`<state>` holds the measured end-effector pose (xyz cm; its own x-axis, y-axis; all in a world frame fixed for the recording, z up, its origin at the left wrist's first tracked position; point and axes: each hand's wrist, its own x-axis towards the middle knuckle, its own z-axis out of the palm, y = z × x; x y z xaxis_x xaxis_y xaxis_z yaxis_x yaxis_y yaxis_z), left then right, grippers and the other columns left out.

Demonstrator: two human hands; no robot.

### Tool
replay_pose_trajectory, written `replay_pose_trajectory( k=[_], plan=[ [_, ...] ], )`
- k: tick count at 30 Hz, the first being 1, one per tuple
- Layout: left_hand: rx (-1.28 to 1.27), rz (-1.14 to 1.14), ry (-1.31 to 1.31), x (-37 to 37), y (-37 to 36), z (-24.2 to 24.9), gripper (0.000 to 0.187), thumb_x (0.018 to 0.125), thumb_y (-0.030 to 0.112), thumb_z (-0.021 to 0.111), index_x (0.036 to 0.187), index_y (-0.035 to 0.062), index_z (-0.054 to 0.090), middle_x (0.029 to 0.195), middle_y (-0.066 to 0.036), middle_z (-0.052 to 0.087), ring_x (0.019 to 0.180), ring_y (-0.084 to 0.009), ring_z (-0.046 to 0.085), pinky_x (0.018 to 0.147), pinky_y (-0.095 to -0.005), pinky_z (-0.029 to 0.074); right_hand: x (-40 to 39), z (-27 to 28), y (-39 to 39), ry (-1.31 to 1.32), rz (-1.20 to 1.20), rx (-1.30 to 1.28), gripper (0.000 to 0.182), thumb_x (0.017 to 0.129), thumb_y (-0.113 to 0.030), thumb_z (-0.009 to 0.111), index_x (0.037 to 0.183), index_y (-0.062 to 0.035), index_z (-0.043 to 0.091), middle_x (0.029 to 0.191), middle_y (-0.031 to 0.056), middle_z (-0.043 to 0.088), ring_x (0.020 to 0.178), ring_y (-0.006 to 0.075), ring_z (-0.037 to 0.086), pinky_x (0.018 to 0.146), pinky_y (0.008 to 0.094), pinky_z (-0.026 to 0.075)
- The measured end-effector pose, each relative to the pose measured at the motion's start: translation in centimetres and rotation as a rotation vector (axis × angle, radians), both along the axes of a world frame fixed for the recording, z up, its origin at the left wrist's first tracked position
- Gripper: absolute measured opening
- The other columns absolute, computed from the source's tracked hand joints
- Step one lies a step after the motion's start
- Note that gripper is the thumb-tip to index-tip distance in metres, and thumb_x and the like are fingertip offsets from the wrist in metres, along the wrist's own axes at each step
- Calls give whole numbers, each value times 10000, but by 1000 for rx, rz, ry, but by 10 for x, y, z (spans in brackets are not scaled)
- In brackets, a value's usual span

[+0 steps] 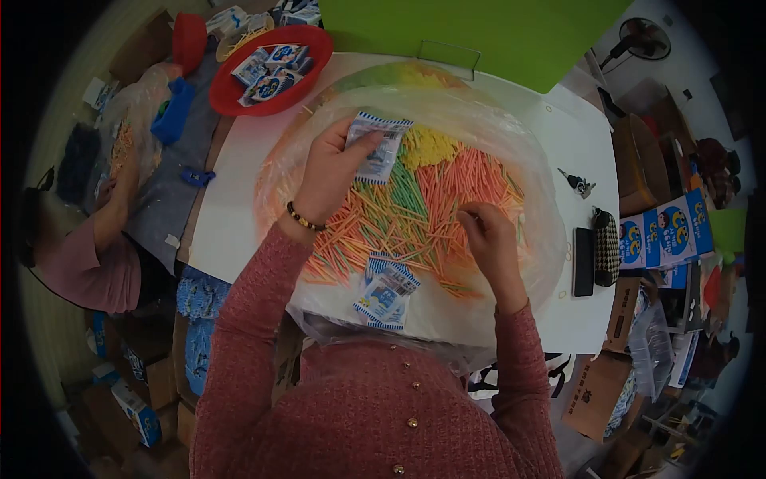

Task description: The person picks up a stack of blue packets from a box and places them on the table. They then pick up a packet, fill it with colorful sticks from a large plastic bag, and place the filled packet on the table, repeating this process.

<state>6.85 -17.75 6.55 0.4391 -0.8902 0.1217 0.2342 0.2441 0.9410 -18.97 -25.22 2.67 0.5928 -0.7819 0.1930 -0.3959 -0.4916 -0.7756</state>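
Observation:
My left hand [329, 169] is closed on a small blue-and-white plastic packet [373, 160], thumb across its front, held above the pile. Beneath both hands lies a heap of thin coloured sticks [399, 215], pink, orange, green and yellow, in a large clear plastic bag [536, 176] spread open on the table. Over the right side of the heap hovers my right hand [488, 233], its fingers curled in towards the thumb; whatever they may hold is hidden. Close to my body, a few more blue-and-white packets [386, 297] rest at the heap's near edge.
A red bowl [309, 86] of packets stands at the back left. Keys [576, 184], a dark phone [585, 262] and a checked pouch [606, 247] lie on the right of the white table [231, 199]. Another person [96, 255] works at the left; blue boxes [666, 231] stand right.

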Motion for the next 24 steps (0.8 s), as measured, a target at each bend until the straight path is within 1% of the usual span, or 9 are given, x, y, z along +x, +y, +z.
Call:
replay_pose_trajectory(
  k=[2, 4, 7, 11, 14, 17, 19, 23, 24],
  plan=[
    [29, -13, 102, -9, 14, -12, 238, 935, 78, 631, 1170, 43, 634, 1031, -31, 697, 894, -90, 656, 774, -245, 539, 22, -7, 10, 29, 6, -41, 173, 865, -86, 683, 1023, -21, 657, 951, 113, 667, 694, 229, 650, 650, 334, 515],
    [57, -28, 208, -20, 30, -22, 238, 933, 70, 628, 1171, 51, 626, 1039, -33, 698, 903, -96, 660, 780, -255, 548, 51, -10, 13, 79, 11, -268, 263, 814, -179, 742, 956, 10, 626, 879, 162, 638, 718, 298, 643, 642, 391, 514],
    [99, 17, 375, -33, 59, -29, 209, 941, 59, 607, 1149, 48, 626, 1048, -42, 698, 907, -109, 670, 786, -271, 561, 83, -17, 16, 343, -24, -316, 344, 758, -219, 770, 906, 31, 586, 847, 207, 620, 776, 365, 637, 664, 451, 511],
    [252, 10, 470, -36, 98, -40, 206, 945, 67, 600, 1146, 36, 630, 1025, -45, 702, 859, -117, 680, 752, -275, 571, 97, -33, 11, 404, 76, -325, 334, 759, -213, 747, 880, 38, 562, 825, 235, 604, 806, 393, 628, 693, 475, 509],
    [335, -41, 487, -38, 109, -55, 209, 948, 83, 592, 1147, 26, 617, 1016, -65, 698, 852, -158, 691, 734, -311, 585, 92, -36, 5, 334, 121, -357, 299, 776, -193, 713, 896, 35, 562, 835, 235, 606, 803, 400, 621, 708, 480, 499],
    [326, -71, 490, -39, 111, -64, 211, 948, 90, 586, 1146, 20, 609, 1018, -82, 694, 863, -192, 697, 739, -346, 594, 75, -30, -5, 347, 168, -189, 274, 833, -191, 667, 954, 37, 575, 851, 233, 611, 825, 405, 612, 723, 470, 491],
    [303, -71, 523, -40, 111, -67, 206, 947, 88, 588, 1140, 21, 615, 1025, -80, 695, 866, -187, 696, 751, -346, 591, 61, -33, -7, 70, 208, -23, 233, 844, -129, 646, 1009, 17, 570, 884, 206, 605, 845, 391, 595, 739, 451, 474],
    [252, -41, 508, -43, 107, -75, 196, 942, 62, 594, 1132, 26, 621, 1042, -60, 695, 899, -159, 684, 781, -326, 579, 39, -46, 4, -66, 154, -13, 190, 908, -91, 604, 1077, -12, 567, 972, 169, 590, 901, 326, 582, 785, 400, 463],
    [230, -6, 452, -44, 106, -76, 194, 940, 51, 594, 1131, 27, 621, 1044, -53, 695, 911, -150, 679, 786, -317, 575, 37, -50, 11, -199, 113, 121, 200, 920, -68, 592, 1109, -11, 560, 1010, 154, 578, 931, 296, 572, 811, 380, 457]
  ],
)
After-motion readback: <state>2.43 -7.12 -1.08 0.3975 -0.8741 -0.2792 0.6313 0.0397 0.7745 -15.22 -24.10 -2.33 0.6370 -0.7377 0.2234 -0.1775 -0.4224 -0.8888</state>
